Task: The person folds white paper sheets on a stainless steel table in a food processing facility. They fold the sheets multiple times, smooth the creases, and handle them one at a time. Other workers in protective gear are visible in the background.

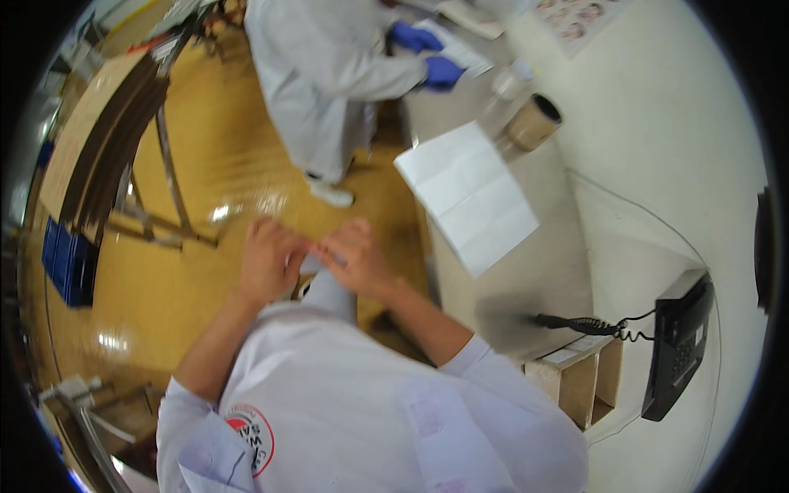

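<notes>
My left hand (269, 262) and my right hand (357, 257) meet in front of my waist, above the yellow floor. Their fingertips come together, and the fingers are curled and blurred. Whether something thin is pinched between them is hidden. Just below the fingers shows a white patch, perhaps cloth or paper. To the right of my right hand, a creased white sheet of paper (468, 197) lies on the metal table (524, 296). Beyond the sheet stand a brown cardboard tube (534, 123) and a clear container (508, 83).
A co-worker (314, 68) in a white coat and blue gloves holds a paper at the table's far end. Stacked cardboard (102, 135) rests on a metal stand at left, by a blue crate (65, 265). At right are a black telephone (681, 348) and a cardboard organizer (579, 382).
</notes>
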Demonstrator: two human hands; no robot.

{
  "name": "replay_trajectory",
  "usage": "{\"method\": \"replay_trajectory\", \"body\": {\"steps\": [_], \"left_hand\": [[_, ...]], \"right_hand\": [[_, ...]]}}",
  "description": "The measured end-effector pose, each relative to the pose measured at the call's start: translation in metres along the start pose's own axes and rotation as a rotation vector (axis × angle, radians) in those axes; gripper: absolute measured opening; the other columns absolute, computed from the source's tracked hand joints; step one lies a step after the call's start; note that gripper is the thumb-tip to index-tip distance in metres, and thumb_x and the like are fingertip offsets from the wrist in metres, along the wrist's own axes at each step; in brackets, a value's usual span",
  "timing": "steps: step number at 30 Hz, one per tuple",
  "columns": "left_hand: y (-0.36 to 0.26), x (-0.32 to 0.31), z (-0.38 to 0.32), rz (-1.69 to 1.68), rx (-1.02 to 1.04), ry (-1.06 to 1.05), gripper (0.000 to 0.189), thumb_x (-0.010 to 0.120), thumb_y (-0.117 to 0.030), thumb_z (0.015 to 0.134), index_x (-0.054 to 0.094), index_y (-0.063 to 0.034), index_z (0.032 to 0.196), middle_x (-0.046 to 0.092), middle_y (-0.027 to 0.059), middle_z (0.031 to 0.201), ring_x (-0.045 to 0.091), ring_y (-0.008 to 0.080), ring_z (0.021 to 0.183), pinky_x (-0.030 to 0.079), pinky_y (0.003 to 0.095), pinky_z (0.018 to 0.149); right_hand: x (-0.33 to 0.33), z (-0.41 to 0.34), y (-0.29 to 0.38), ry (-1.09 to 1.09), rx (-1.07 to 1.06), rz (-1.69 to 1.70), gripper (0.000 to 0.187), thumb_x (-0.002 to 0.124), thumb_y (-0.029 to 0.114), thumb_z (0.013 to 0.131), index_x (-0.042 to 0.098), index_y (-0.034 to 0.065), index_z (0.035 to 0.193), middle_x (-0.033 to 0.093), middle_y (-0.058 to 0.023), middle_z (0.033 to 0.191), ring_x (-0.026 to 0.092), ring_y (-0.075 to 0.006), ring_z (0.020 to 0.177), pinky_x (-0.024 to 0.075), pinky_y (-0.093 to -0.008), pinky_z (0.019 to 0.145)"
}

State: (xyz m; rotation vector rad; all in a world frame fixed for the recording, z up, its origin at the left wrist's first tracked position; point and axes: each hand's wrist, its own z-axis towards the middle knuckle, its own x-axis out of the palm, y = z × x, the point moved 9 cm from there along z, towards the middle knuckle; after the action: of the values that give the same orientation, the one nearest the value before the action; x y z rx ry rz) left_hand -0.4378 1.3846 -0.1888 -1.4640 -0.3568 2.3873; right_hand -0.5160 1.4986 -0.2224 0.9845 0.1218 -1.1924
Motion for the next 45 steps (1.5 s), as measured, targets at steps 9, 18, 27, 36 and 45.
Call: {"method": "replay_trajectory", "body": {"steps": [9, 18, 27, 36, 45], "left_hand": [[0.032, -0.053, 0.011, -0.136, -0.181, -0.165, 0.006, 0.077, -0.007, 0.083, 0.077, -0.0125, 0.086, 0.073, 0.0020, 0.082, 0.066, 0.0203, 0.087, 0.040, 0.0418, 0.101], [0.161, -0.116, -0.052, -0.204, -0.541, -0.573, 0.011, 0.076, 0.003, 0.082, 0.076, -0.0063, 0.086, 0.076, 0.0069, 0.087, 0.068, 0.0216, 0.080, 0.053, 0.0335, 0.078], [0.003, -0.008, 0.010, -0.223, -0.168, -0.049, 0.009, 0.084, -0.009, 0.080, 0.078, -0.0118, 0.085, 0.075, -0.0004, 0.083, 0.065, 0.0203, 0.075, 0.042, 0.0341, 0.079], [0.027, 0.000, -0.010, -0.613, -0.458, -0.063, 0.005, 0.078, -0.001, 0.085, 0.075, -0.0055, 0.086, 0.073, 0.0056, 0.082, 0.065, 0.0170, 0.078, 0.049, 0.0310, 0.079], [0.110, -0.087, -0.030, -0.319, -0.358, -0.350, 0.016, 0.065, 0.013, 0.083, 0.070, -0.0013, 0.087, 0.072, 0.0079, 0.092, 0.066, 0.0189, 0.087, 0.052, 0.0316, 0.082]], "right_hand": [[-0.022, 0.011, 0.004, -0.008, 0.021, 0.039, 0.013, 0.070, 0.021, 0.094, 0.069, 0.0108, 0.087, 0.069, -0.0020, 0.081, 0.065, -0.0209, 0.082, 0.0406, -0.0390, 0.087], [-0.011, -0.003, -0.025, -0.044, 0.100, -0.078, 0.012, 0.070, 0.022, 0.094, 0.070, 0.0110, 0.089, 0.070, -0.0023, 0.085, 0.065, -0.0210, 0.087, 0.0399, -0.0403, 0.091], [-0.021, 0.003, 0.020, -0.097, -0.006, -0.113, 0.024, 0.070, 0.030, 0.096, 0.070, 0.0120, 0.112, 0.069, -0.0024, 0.095, 0.065, -0.0194, 0.094, 0.0381, -0.0442, 0.103], [-0.021, -0.001, 0.011, -0.115, 0.028, 0.036, 0.016, 0.074, 0.027, 0.092, 0.071, 0.0116, 0.093, 0.067, -0.0020, 0.080, 0.064, -0.0214, 0.081, 0.0407, -0.0396, 0.089], [-0.029, 0.002, -0.006, -0.205, 0.001, -0.093, 0.009, 0.076, 0.014, 0.083, 0.073, 0.0218, 0.081, 0.068, 0.0015, 0.077, 0.065, -0.0203, 0.080, 0.0400, -0.0390, 0.086]]}}
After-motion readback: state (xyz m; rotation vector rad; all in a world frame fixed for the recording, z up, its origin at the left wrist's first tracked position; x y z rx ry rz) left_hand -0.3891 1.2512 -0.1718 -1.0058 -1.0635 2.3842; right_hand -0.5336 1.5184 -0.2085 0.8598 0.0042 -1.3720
